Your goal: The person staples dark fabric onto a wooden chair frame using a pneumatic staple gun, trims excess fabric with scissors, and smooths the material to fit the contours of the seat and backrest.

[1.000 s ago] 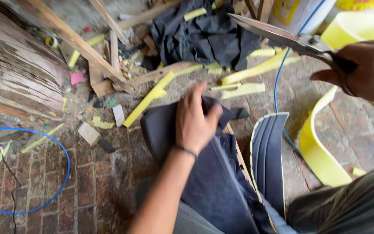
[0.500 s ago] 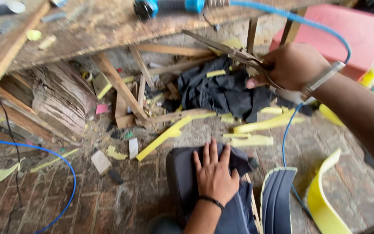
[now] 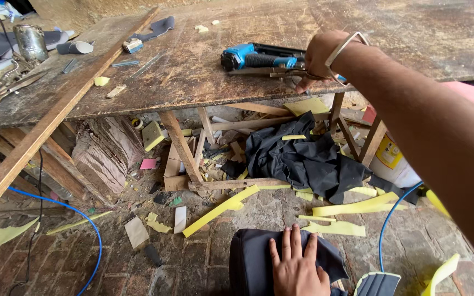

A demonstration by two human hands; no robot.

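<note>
Scissors (image 3: 272, 71) lie flat on the worn workbench (image 3: 193, 82), long axis running along its front edge, just in front of the blue power tool (image 3: 248, 56). Right hand (image 3: 320, 57) is on their handle end, fingers curled around it. Left hand (image 3: 298, 268) is far below the bench, spread flat on dark fabric (image 3: 253, 257).

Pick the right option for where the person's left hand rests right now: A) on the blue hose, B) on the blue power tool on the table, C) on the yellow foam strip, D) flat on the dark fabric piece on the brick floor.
D: the left hand lies palm down, fingers spread, on the dark fabric piece on the brick floor, while the right hand is up at the worn wooden table.
</note>
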